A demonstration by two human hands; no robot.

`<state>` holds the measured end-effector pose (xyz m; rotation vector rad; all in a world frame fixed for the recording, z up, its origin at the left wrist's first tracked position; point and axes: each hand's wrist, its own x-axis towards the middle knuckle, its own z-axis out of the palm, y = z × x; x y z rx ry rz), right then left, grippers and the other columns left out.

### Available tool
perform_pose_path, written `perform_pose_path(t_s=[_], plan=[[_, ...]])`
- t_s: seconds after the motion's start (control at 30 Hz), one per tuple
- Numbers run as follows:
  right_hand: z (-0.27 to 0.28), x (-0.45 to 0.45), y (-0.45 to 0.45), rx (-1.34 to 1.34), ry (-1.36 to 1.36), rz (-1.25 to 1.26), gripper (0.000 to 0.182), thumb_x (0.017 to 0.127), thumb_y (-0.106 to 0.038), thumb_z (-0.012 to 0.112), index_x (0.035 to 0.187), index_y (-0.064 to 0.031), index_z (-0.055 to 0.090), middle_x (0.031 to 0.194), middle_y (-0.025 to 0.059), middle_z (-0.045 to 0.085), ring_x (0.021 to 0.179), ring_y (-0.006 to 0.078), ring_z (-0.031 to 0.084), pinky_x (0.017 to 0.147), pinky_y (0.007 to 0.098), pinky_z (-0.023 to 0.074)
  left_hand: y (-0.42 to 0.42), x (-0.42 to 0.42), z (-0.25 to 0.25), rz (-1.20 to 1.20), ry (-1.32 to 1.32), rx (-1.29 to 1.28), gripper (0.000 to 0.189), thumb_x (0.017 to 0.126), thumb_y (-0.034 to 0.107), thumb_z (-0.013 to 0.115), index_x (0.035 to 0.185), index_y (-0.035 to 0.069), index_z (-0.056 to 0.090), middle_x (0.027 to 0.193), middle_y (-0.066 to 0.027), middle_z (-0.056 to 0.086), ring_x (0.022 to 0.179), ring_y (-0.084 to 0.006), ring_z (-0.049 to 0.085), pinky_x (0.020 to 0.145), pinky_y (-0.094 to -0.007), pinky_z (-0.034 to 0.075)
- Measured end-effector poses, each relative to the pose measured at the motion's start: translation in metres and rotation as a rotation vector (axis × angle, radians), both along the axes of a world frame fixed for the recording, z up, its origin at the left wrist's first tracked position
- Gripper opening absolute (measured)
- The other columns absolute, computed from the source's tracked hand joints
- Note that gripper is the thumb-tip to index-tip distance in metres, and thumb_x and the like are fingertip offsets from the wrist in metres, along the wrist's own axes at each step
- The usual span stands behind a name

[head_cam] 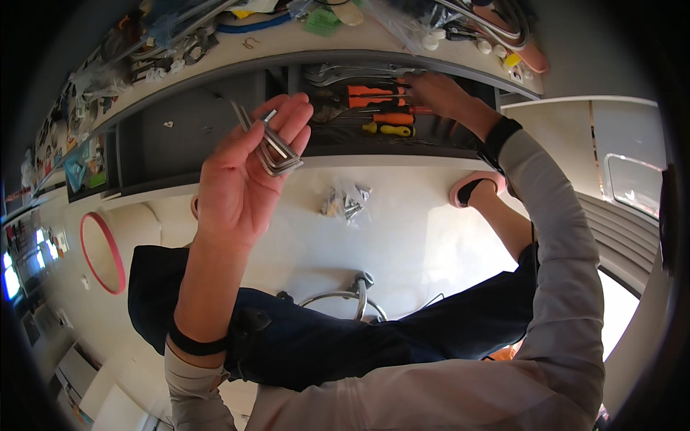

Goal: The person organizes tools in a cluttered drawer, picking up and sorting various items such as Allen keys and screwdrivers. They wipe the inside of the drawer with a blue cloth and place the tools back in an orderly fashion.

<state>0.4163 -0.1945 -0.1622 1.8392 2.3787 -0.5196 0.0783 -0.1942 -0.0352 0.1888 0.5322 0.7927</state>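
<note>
My left hand (pixel 242 172), palm up, holds several L-shaped metal hex keys (pixel 278 148), the thumb resting over them. Inside the open drawer, my right hand (pixel 431 91) reaches in at the back right, over the ends of metal wrenches (pixel 345 74) and orange-handled tools (pixel 374 91); whether its fingers grip anything cannot be told. Nearer the drawer's front lie an orange-handled screwdriver (pixel 393 118) and a yellow-and-black screwdriver handle (pixel 391 129). The left drawer compartment (pixel 161 145) has a small white piece in it.
Above the drawer, the worktop (pixel 302 44) carries plastic bags, a blue tube (pixel 256 25), bent metal pipes (pixel 498 32) and white caps. A clear bag of metal parts (pixel 346 202) lies on the floor. A white bin with a pink rim (pixel 119 258) stands at left; a chrome stool base (pixel 361 296) is below.
</note>
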Motion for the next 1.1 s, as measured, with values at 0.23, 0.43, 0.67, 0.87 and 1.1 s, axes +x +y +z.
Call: perform_pose_path(t_s=[0.23, 0.43, 0.67, 0.87, 1.1], plan=[[-0.047, -0.038, 0.037, -0.030, -0.196, 0.057, 0.030, 0.072, -0.001, 0.059, 0.101, -0.0031, 0.053, 0.088, 0.0183, 0.061, 0.087, 0.0348, 0.060, 0.071, 0.0426, 0.0499, -0.001, -0.009, 0.001, 0.072, 0.079, -0.047, 0.037, 0.091, 0.004, 0.037, 0.124, -0.011, 0.030, 0.127, -0.0285, 0.039, 0.120, -0.0341, 0.041, 0.102, -0.0401, 0.036], [-0.073, -0.034, 0.050, -0.066, -0.203, 0.021, 0.024, 0.076, -0.004, 0.056, 0.100, -0.0028, 0.055, 0.092, 0.0174, 0.060, 0.088, 0.0338, 0.059, 0.075, 0.0420, 0.0479, 0.001, -0.018, 0.001, 0.120, 0.099, -0.078, 0.037, 0.091, 0.005, 0.038, 0.124, -0.011, 0.032, 0.126, -0.0290, 0.041, 0.118, -0.0346, 0.043, 0.102, -0.0400, 0.036], [-0.074, -0.030, 0.048, -0.113, -0.034, -0.188, 0.023, 0.078, -0.009, 0.054, 0.100, -0.0042, 0.054, 0.095, 0.0189, 0.058, 0.093, 0.0347, 0.056, 0.080, 0.0435, 0.0448, 0.003, -0.024, 0.002, 0.052, 0.100, -0.037, 0.042, 0.093, 0.006, 0.032, 0.131, -0.010, 0.021, 0.133, -0.0226, 0.035, 0.125, -0.0280, 0.036, 0.107, -0.0392, 0.029], [-0.073, 0.014, 0.026, 0.030, -0.174, -0.158, 0.019, 0.078, -0.012, 0.054, 0.095, -0.0036, 0.058, 0.095, 0.0201, 0.060, 0.090, 0.0348, 0.059, 0.073, 0.0449, 0.0488, 0.002, -0.018, 0.005, 0.037, 0.084, -0.037, 0.041, 0.092, 0.006, 0.035, 0.128, -0.010, 0.025, 0.131, -0.0243, 0.037, 0.123, -0.0294, 0.039, 0.105, -0.0388, 0.031], [-0.004, 0.007, -0.027, -0.201, -0.154, -0.184, 0.016, 0.078, -0.013, 0.057, 0.091, -0.0051, 0.059, 0.084, 0.0191, 0.061, 0.081, 0.0357, 0.060, 0.071, 0.0434, 0.0477, -0.006, -0.016, 0.013, 0.053, 0.072, -0.025, 0.039, 0.090, 0.006, 0.039, 0.124, -0.011, 0.032, 0.127, -0.0274, 0.040, 0.120, -0.0320, 0.042, 0.104, -0.0394, 0.034]])
